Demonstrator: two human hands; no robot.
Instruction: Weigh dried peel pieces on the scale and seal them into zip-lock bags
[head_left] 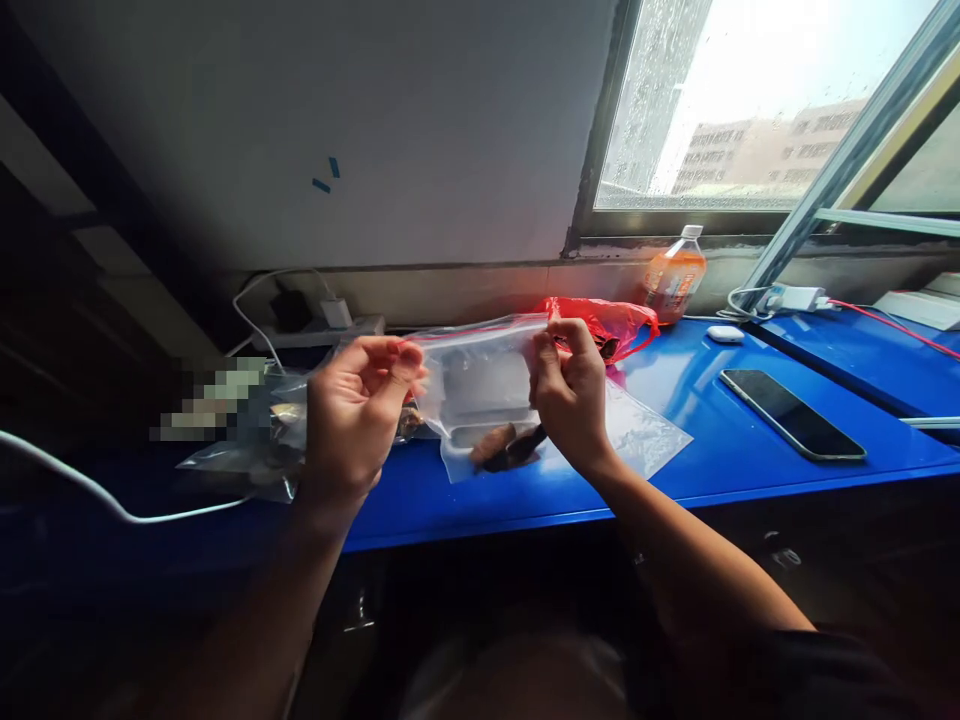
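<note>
Between my two hands a clear zip bag is stretched out above the blue table, its red-lined zip edge at the top. Brown pieces show at its lower end; their exact kind I cannot make out. My left hand pinches the bag's upper left corner between thumb and fingers. The upper right corner is pinched by my right hand. Behind the right hand sits a red plastic bag with dark contents. Another clear bag lies flat under my right wrist.
More clear bags with brown contents lie left of my left hand. On the right are a phone, a white earbud case and an orange drink bottle. A power strip and white cables run along the wall.
</note>
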